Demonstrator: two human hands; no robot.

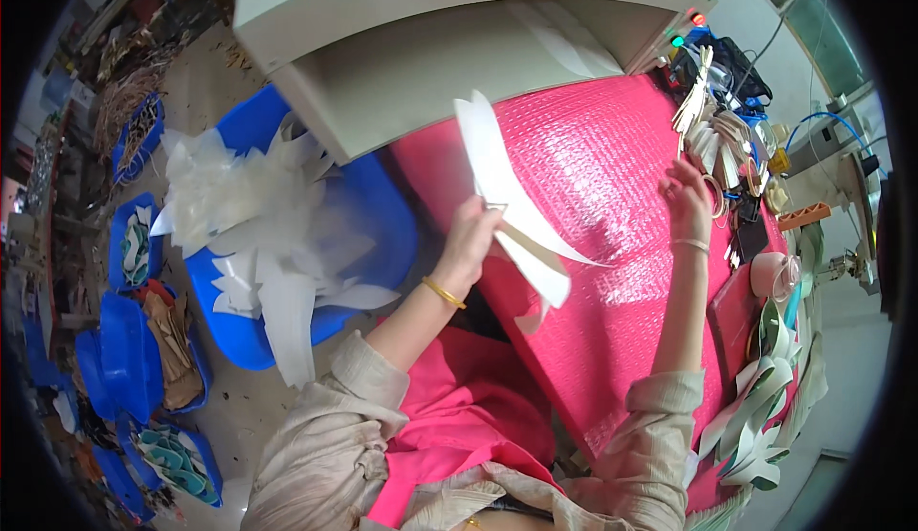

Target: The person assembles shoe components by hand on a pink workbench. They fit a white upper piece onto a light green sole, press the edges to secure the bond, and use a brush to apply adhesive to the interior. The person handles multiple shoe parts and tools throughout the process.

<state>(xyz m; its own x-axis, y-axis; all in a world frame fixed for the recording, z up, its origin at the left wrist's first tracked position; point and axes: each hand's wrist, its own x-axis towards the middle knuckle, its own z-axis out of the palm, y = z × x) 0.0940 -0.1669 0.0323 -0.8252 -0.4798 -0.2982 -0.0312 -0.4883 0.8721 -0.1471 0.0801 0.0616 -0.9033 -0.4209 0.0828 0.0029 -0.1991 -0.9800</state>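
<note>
My left hand (469, 244) is closed on white curved strips (497, 163), thin pieces of sheet material with pointed ends. They fan out above and below my fist, over the left edge of the pink-covered table (612, 340). Over the table's right side, my right hand (687, 204) is raised with its fingers loosely curled and apart, and I see nothing in it. Closest to it lies a bundle of cream strips (719, 143) among small tools. Some of my right fingertips are hard to make out.
A grey machine (402, 81) with a wide opening and red and green lights spans the table's far end. To the left, a blue tub (392, 210) overflows with white cut pieces (273, 234). Smaller blue bins (129, 359) line the floor. Pale curled strips (760, 407) hang at right.
</note>
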